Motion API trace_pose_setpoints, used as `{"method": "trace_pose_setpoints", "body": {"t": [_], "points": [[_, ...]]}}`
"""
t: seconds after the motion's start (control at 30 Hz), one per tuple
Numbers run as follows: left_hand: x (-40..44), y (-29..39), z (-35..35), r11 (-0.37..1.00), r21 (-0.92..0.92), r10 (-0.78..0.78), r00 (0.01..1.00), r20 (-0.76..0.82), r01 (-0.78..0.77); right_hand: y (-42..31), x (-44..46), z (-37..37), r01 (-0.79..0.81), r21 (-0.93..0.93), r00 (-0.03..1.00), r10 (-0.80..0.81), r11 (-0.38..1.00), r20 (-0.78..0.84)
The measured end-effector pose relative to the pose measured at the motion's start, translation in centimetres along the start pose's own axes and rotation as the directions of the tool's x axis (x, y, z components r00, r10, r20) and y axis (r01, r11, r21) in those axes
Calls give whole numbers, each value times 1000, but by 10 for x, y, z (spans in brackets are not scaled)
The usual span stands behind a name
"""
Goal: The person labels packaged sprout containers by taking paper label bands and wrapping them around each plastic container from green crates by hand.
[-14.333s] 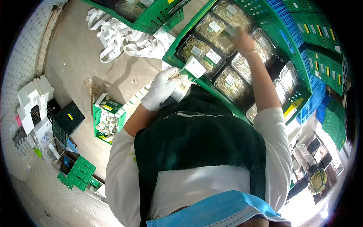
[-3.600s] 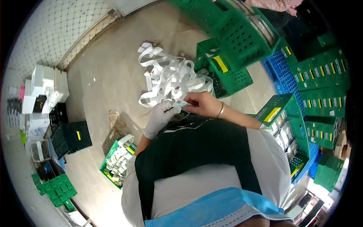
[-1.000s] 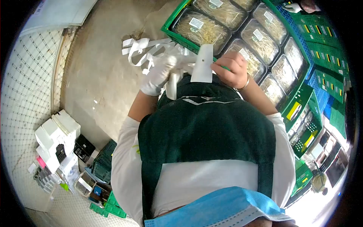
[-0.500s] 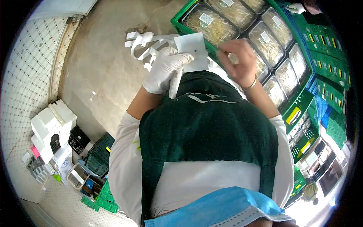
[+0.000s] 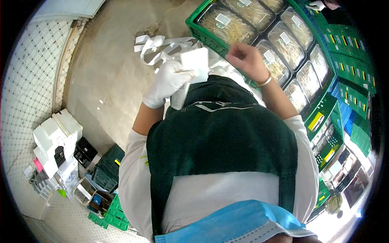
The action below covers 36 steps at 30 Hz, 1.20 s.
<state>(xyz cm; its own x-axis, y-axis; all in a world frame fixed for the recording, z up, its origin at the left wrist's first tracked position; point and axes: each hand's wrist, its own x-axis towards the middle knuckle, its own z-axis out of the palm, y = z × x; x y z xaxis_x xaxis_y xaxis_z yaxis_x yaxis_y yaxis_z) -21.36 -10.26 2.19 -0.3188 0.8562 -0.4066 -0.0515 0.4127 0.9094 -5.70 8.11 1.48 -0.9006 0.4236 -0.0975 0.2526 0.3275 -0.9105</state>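
Observation:
My left hand (image 5: 167,84), in a white glove, is closed on a folded white paper strip (image 5: 195,60). The upper part of the strip stands up past the thumb, and a lower fold hangs over the apron. My bare right hand (image 5: 248,60), with a bangle at the wrist, is held at the near edge of a green crate (image 5: 214,39). Its fingers are curled in, and what they hold, if anything, is hidden. Clear-lidded packs of pale sprouts (image 5: 229,26) fill the crate. A white label (image 5: 269,56) shows on the pack beside my right hand.
Loose white ribbon (image 5: 150,46) lies on the concrete floor (image 5: 117,52). More green crates (image 5: 350,60) are stacked at the right. White foam boxes (image 5: 56,131) and a dark crate (image 5: 107,168) stand lower left. Part of another person's white glove (image 5: 316,5) shows at the top right.
My left hand has lowered slightly leftward, and the paper strip has shifted and tilted with it. The right hand has turned and moved left; the small round pale thing at its fingers no longer shows.

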Motion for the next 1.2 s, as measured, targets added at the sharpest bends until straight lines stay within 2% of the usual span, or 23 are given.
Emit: {"method": "trace_pose_setpoints", "body": {"t": [0.03,0.07,0.1,0.17,0.23,0.3,0.37,0.43,0.47,0.5,0.53,0.57,0.63,0.7,0.77,0.87,0.93,0.97,1.0,1.03,1.1,1.17,1.2], "points": [[1,6,0,1000,1,3,1000,1,-3,8,-4,-8,28,-279,999,-33,960,-10],[2,13,0,984,-178,5,995,-96,-22,22,-10,-10,156,-626,986,-86,765,140],[2,16,0,936,-349,-16,982,-189,-52,14,-16,-5,91,-704,981,60,705,187],[15,-13,-3,968,-252,-58,984,-166,14,12,-22,6,294,-611,943,-326,735,62],[22,-10,11,935,-354,-57,983,-177,-10,-19,-16,16,357,-681,857,-514,640,-34],[23,-8,19,951,-310,-54,992,-114,16,-22,-14,21,402,-689,825,-564,603,-12],[27,-10,29,924,-382,0,998,-65,-25,-7,-12,22,579,-649,716,-689,493,115],[26,-4,30,909,-415,15,997,-70,-42,-2,-5,0,508,-725,660,-751,466,-20],[23,-3,31,892,-448,24,996,-81,-58,0,1,-18,389,-757,711,-694,525,-117],[20,-3,31,892,-449,22,997,-80,-55,-12,7,-38,271,-591,789,-527,760,-315],[17,-4,30,908,-417,-10,997,-79,-24,-8,15,-59,150,-477,840,-367,866,-401],[13,-3,28,923,-385,-40,996,-82,5,2,23,-74,67,-262,925,-158,963,-346],[2,15,23,946,-325,-4,1000,7,6,38,48,-75,-31,-377,988,-30,926,-154],[3,-2,26,969,-247,-19,996,-88,-3,82,68,-51,-26,-744,977,-141,668,-162],[3,-20,29,953,-285,61,988,-140,-99,101,75,-34,-97,-861,949,-215,499,-232],[7,-21,22,974,-221,-91,984,-155,55,106,68,-25,-133,-838,937,-208,530,-280],[17,-36,20,970,-240,-34,967,-252,-28,98,61,-21,-174,-881,847,-388,441,-362],[22,-44,20,960,-254,24,936,-352,-120,98,57,-15,-178,-886,916,-258,428,-308],[25,-11,20,897,-440,-64,971,-231,-45,106,56,-7,-114,-904,958,-196,413,-211],[30,0,21,896,-441,-62,971,-231,-48,111,55,-1,-48,-914,986,-129,403,-108],[45,11,22,931,-355,-51,931,-362,-87,100,54,-5,-82,-942,993,-54,325,-105],[65,19,19,962,-226,66,932,-357,-155,89,55,-9,-106,-923,994,17,369,-108],[76,21,25,930,-278,119,911,-395,-241,75,48,-8,-66,-851,978,-135,521,-159]]}}
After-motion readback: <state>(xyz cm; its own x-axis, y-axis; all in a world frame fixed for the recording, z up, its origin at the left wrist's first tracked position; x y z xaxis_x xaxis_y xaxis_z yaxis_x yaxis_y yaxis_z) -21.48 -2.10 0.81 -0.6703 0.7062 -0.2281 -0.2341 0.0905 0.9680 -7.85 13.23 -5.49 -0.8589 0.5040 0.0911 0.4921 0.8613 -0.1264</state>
